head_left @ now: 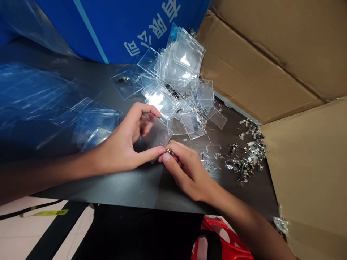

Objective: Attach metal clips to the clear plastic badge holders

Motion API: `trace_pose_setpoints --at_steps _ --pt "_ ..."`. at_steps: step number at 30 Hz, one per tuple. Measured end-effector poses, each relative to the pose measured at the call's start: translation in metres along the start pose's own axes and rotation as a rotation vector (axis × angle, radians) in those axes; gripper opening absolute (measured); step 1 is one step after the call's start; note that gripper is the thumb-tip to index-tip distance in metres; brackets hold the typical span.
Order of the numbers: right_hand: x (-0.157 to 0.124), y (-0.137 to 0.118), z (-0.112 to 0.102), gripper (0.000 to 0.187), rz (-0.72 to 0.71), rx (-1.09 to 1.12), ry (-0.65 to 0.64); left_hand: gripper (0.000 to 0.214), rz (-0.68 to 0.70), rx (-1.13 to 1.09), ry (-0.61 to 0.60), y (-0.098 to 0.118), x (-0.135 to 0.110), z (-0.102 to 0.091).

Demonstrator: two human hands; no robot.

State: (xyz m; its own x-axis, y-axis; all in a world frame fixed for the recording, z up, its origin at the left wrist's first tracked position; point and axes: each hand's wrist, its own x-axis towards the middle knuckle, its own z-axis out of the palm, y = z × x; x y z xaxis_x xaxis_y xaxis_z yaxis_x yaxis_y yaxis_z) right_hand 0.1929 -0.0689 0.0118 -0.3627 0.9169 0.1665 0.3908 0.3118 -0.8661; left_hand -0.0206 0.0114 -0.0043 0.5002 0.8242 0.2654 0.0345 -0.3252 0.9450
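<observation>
1. Dark table (pixel 130 187), cardboard (pixel 271 47) behind.
2. Near its front edge, the left hand (pixel 123 144) pinches a clear sleeve (pixel 158 135); the right hand (pixel 187 169) grips a metal clip (pixel 168 151) against it.
3. Clipped sleeves (pixel 179 76) heaped at the far edge seem done; loose clips (pixel 249 159) at the right edge remain.

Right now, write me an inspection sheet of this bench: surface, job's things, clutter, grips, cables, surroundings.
Surface: dark table, with small scraps right of centre.
Job's things: clear sleeve and metal clip, meeting at the fingertips.
Clutter: pile of clear sleeves at the back; heap of metal clips at right; bagged sleeves at left.
Grips: left hand pinches the clear sleeve; right hand pinches the metal clip.
Cables: black cord beside a yellow strip on the floor, lower left.
Surroundings: blue box behind; cardboard box at right; red object below the table edge.
</observation>
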Motion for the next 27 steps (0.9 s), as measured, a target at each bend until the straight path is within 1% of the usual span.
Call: trace_pose_setpoints --at_steps 3,6,8,10,11,13,14,16,17,19,20,21,22,24,27 --pt "0.001 0.003 -0.001 0.027 -0.019 0.01 0.008 0.058 0.016 0.018 -0.002 -0.002 0.001 0.0" --pt "0.003 0.003 -0.003 0.032 0.005 0.024 0.006 0.056 0.031 0.019 -0.015 0.001 0.002 0.001" --pt "0.004 0.001 -0.004 0.036 0.043 0.012 -0.002 0.055 0.016 0.028 -0.034 0.004 0.003 0.0" --pt "0.005 0.0 -0.006 0.037 0.063 -0.003 -0.017 0.054 -0.02 0.023 -0.06 0.007 0.005 -0.002" --pt "0.005 -0.001 -0.007 0.035 0.064 -0.01 -0.023 0.052 -0.041 0.001 -0.069 0.008 0.007 -0.004" --pt "0.005 0.0 -0.007 0.031 0.077 -0.025 -0.012 0.038 -0.083 -0.069 -0.066 0.01 0.012 -0.009" --pt "0.006 0.002 -0.007 0.027 0.103 -0.022 0.02 0.029 -0.106 -0.105 -0.053 0.011 0.015 -0.012" --pt "0.006 0.007 -0.006 0.012 0.191 0.04 0.133 0.019 -0.163 -0.179 -0.035 0.013 0.02 -0.017" --pt "0.007 0.01 -0.005 0.016 0.238 0.098 0.207 0.018 -0.204 -0.225 -0.036 0.015 0.022 -0.019" --pt "0.007 0.016 -0.002 0.048 0.299 0.224 0.354 0.023 -0.303 -0.35 -0.044 0.017 0.023 -0.02" --pt "0.008 0.018 0.0 0.061 0.312 0.273 0.411 0.027 -0.35 -0.423 -0.042 0.017 0.022 -0.019" --pt "0.008 0.019 0.001 0.069 0.324 0.307 0.456 0.031 -0.391 -0.493 -0.034 0.017 0.021 -0.017" --pt "0.007 0.019 0.003 0.074 0.342 0.336 0.489 0.035 -0.417 -0.556 -0.024 0.015 0.019 -0.014" --pt "0.006 0.019 0.006 0.078 0.407 0.393 0.511 0.042 -0.421 -0.648 -0.014 0.01 0.015 -0.008" --pt "0.004 0.016 0.008 0.074 0.528 0.484 0.494 0.045 -0.366 -0.707 -0.03 0.002 0.008 0.002"
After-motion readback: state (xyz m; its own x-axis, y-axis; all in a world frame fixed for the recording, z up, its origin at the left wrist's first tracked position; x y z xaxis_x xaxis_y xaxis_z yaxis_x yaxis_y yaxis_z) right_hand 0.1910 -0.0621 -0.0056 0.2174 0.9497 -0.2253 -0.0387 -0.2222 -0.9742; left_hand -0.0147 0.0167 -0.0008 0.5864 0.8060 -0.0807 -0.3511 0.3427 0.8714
